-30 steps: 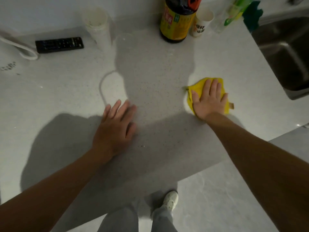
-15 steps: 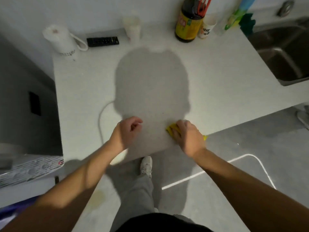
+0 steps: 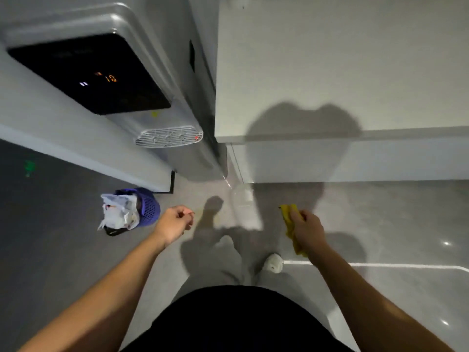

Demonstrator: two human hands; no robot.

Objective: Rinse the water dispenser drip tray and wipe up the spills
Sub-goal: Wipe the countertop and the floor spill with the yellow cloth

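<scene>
The grey water dispenser (image 3: 63, 102) stands at the upper left, its black panel lit with orange digits. Its white slotted drip tray (image 3: 168, 136) sits in place under the spouts. My right hand (image 3: 308, 231) hangs over the floor, shut on a crumpled yellow cloth (image 3: 289, 219) that dangles below the fist. My left hand (image 3: 175, 222) is curled into a loose fist with nothing visible in it, held over the floor in front of the dispenser. A faint yellowish stain (image 3: 215, 219) shows on the grey floor between my hands.
The white counter (image 3: 330, 72) fills the upper right, its front edge just right of the dispenser. A purple waste basket (image 3: 144, 208) with a white bag stands on the floor at left. My legs and a white shoe (image 3: 274, 262) are below.
Both hands have left the counter top. I have stepped back and turned left, so the dispenser and floor are in view. The cloth has been lifted off the counter in my right hand.
</scene>
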